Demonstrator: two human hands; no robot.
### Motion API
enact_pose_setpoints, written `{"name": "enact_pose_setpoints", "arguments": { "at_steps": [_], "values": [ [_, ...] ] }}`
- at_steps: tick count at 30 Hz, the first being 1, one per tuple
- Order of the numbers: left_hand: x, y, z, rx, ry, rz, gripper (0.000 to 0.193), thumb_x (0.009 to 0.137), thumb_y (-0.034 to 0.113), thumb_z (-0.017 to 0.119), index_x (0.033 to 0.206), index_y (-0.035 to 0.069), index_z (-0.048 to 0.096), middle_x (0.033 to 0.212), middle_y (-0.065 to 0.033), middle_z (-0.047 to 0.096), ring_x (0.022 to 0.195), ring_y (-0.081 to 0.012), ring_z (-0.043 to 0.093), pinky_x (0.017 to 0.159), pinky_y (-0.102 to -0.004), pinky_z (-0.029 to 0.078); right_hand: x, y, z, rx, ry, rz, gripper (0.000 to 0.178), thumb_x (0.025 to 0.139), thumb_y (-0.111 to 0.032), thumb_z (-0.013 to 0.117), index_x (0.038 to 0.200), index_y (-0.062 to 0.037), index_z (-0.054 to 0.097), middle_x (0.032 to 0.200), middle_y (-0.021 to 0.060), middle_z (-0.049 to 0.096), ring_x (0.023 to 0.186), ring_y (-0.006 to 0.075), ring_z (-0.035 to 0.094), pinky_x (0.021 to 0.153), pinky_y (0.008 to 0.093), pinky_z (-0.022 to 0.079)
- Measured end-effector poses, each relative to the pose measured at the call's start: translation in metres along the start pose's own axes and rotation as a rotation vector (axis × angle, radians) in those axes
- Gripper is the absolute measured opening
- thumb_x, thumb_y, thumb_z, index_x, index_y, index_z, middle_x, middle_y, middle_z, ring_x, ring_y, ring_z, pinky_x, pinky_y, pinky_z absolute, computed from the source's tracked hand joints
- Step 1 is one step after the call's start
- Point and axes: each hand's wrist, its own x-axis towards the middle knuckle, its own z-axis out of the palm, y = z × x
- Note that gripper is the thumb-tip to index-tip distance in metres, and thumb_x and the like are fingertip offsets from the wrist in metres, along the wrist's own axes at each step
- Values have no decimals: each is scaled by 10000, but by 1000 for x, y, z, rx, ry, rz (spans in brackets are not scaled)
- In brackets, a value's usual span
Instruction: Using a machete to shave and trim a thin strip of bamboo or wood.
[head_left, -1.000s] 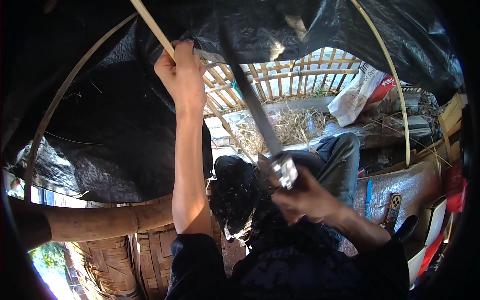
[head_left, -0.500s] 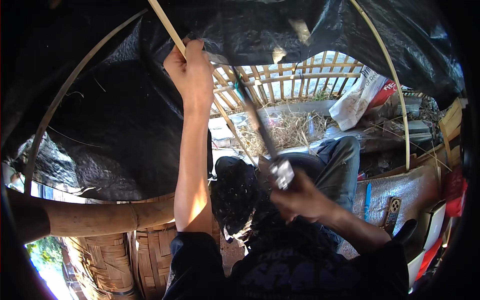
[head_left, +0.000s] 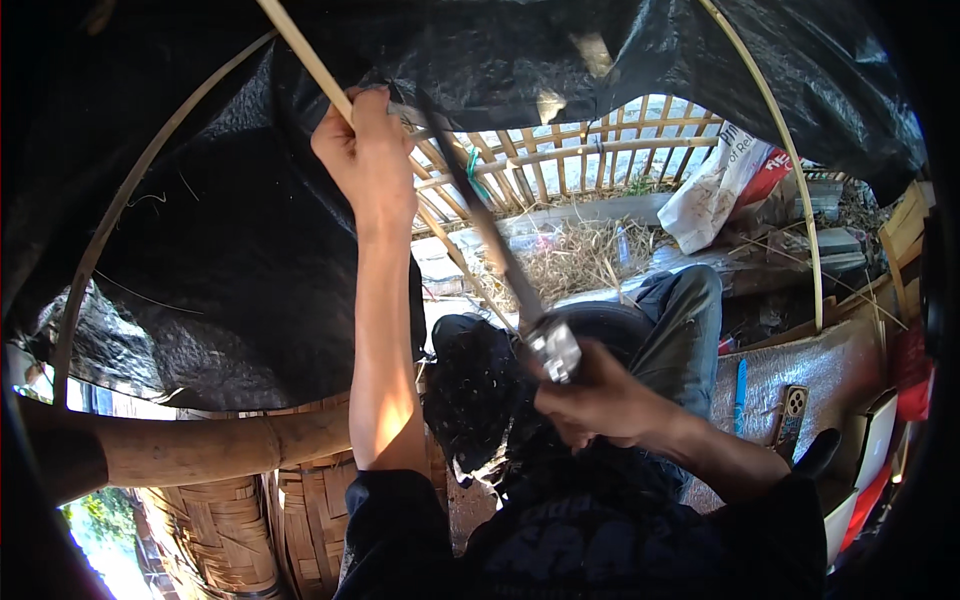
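A pale bamboo strip point(head_left: 303, 55) slants down from the top edge into my left hand point(head_left: 368, 165), whose fingers are closed around it. Below that hand a strip point(head_left: 455, 250) continues toward my lap, apparently the same piece. My right hand point(head_left: 590, 398) is wrapped around the handle of a long dark-bladed knife point(head_left: 490, 235) with a silvery collar. Its blade points up and to the left, its far end close to my left hand. Whether the edge touches the strip I cannot tell. The handle is mostly hidden by my fingers.
Black plastic sheeting point(head_left: 220, 250) hangs ahead and left, with curved bamboo ribs point(head_left: 775, 110). A thick bamboo pole point(head_left: 200, 450) crosses at left above woven bamboo point(head_left: 215, 530). Beyond are a slatted fence point(head_left: 560, 150) and a white-red sack point(head_left: 705, 200). A phone point(head_left: 790, 415) lies at right.
The knife's blade has swung a little to the left, closer to my left hand. My left hand and the strip have shifted slightly left, still in grip.
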Motion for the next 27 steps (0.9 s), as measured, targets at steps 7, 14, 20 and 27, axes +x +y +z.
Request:
{"name": "enact_pose_setpoints", "arguments": {
  "at_steps": [7, 14, 20, 27],
  "values": [
    [1, 1, -11, 28, 12, 6, 159, 798, 42, 497, 664, 67, 416, 481, 68, 287, 402, -3, 244, 383, -193, 195, 1, -22, -10, -299, 33, -78, 273, 806, -47, 527, 1003, 78, 386, 503, 39, 488, 358, 100, 457, 323, 235, 365],
    [-2, 6, -5, 36, 46, 6, 207, 803, 39, 476, 621, 79, 388, 481, 61, 281, 401, -13, 228, 383, -198, 182, 7, 16, -8, -401, -4, 239, 446, 782, -38, 480, 1182, 89, 330, 492, 56, 472, 325, 111, 449, 255, 242, 314],
    [3, 1, -4, 114, 44, 19, 256, 800, 25, 468, 594, 108, 341, 489, 66, 254, 409, -13, 209, 387, -207, 160, 2, -13, -19, -248, 38, -74, 229, 791, -42, 496, 961, 82, 407, 468, 54, 473, 324, 114, 446, 276, 241, 343],
    [6, -9, -2, 153, -1, 90, 215, 784, 40, 492, 584, 63, 417, 481, 56, 337, 414, -11, 288, 384, -213, 195, -2, 4, -8, -185, 85, -55, 202, 784, -50, 525, 928, 67, 443, 477, 38, 484, 333, 111, 455, 291, 225, 352]
  ]
}}
